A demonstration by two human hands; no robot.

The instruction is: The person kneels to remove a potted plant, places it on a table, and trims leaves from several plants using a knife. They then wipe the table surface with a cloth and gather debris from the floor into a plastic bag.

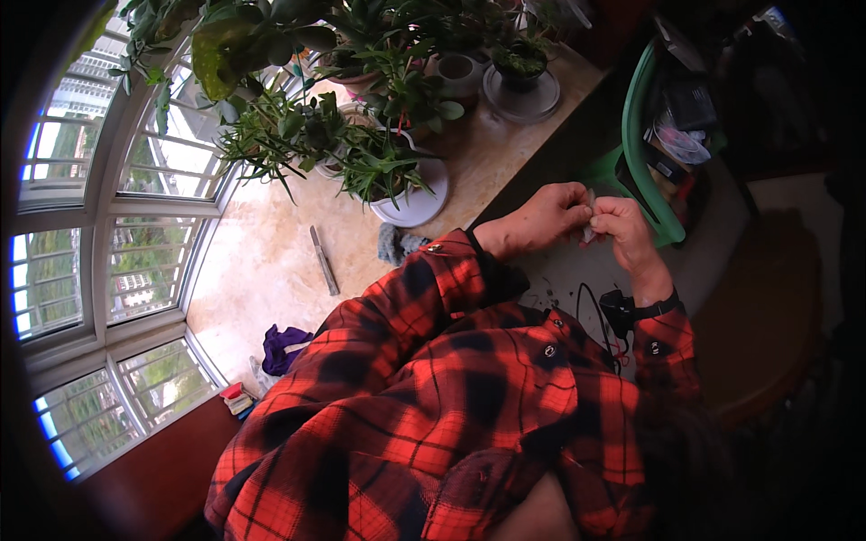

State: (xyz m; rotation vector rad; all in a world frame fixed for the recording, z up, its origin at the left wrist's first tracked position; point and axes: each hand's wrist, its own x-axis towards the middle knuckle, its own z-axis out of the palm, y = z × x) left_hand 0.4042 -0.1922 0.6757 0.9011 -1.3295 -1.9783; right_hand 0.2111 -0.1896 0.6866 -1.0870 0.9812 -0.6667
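Note:
My left hand (544, 218) and my right hand (624, 226) meet above the dark floor beside the ledge. Their fingertips pinch a small pale, partly see-through piece (588, 234), mostly hidden by the fingers; its kind is unclear. A watch-like black device (617, 312) is strapped at my right wrist. Left of my left sleeve, a grey cloth (399, 245) lies on the marbled ledge (270, 230). Farther left rests a slim grey knife-like tool (324, 261). Potted succulents (382, 166) stand beyond, one of them on a white saucer (433, 193).
A green plastic rim (632, 128) curves around assorted packages and a clear plastic tub (680, 144) at right. A dark cable (595, 297) hangs near my right forearm. Purple cloth (281, 348) lies near the windows (155, 264). Another pot sits on a clear saucer (521, 98).

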